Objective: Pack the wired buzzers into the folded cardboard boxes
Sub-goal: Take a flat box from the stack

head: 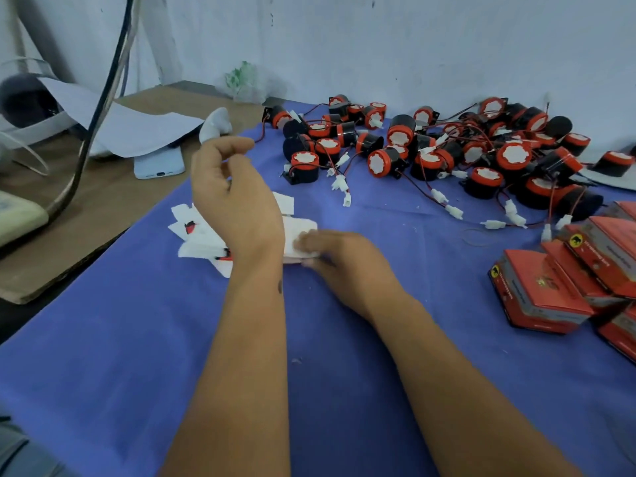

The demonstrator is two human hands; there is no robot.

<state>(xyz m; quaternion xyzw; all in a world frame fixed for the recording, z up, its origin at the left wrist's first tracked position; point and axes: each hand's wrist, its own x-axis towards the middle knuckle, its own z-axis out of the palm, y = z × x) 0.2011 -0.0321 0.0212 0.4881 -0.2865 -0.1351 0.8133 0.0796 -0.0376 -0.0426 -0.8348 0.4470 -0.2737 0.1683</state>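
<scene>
Fingers of the right hand (pixel 339 251) pinch a flat white box blank (pixel 297 235) on the blue tabletop (pixel 137 339); the left hand (pixel 229 197) hovers loosely curled, empty. Wired buzzers (pixel 447 149) are piled behind, packed red boxes (pixel 550 290) at right.

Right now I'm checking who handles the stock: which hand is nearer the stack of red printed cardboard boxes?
Right. The right hand pinches flat white cardboard mid-table, on the side toward the stack of red printed cardboard boxes. The left hand hovers raised, farther away.
</scene>
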